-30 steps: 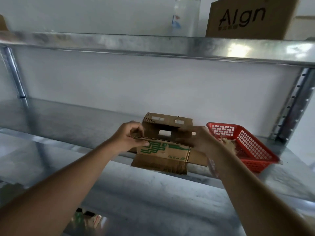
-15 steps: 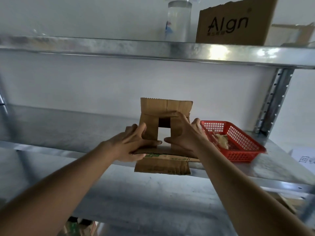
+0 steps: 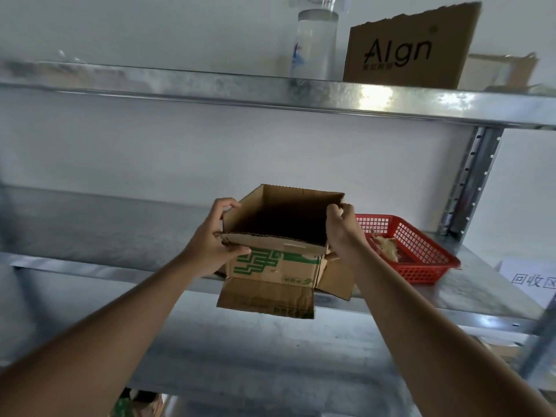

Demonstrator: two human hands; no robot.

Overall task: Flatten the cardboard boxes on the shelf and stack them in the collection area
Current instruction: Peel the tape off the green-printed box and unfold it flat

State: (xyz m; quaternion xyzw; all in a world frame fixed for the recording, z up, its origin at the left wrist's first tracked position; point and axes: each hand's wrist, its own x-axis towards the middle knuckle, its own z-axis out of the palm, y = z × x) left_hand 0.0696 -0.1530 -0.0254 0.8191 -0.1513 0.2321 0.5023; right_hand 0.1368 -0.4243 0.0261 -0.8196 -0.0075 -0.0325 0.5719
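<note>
Box: small cardboard box [image 3: 276,260] at centre frame, on the front edge of the middle shelf [image 3: 90,263], top open, lower flaps hanging loose; not yet flat.
Left hand [image 3: 212,242]: clamped on the box's left wall.
Right hand [image 3: 343,233]: clamped on its right wall, just left of the red basket [image 3: 421,260].
Left to do: judging by this, collapse it; a printed box [image 3: 409,49] at upper right stands unflattened.
Collection area: possibly the sign [image 3: 532,279] at right edge; no stack visible.

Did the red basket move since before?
No. The red basket sits in the same spot on the shelf, just left of the steel upright; only the camera shifted.
</note>
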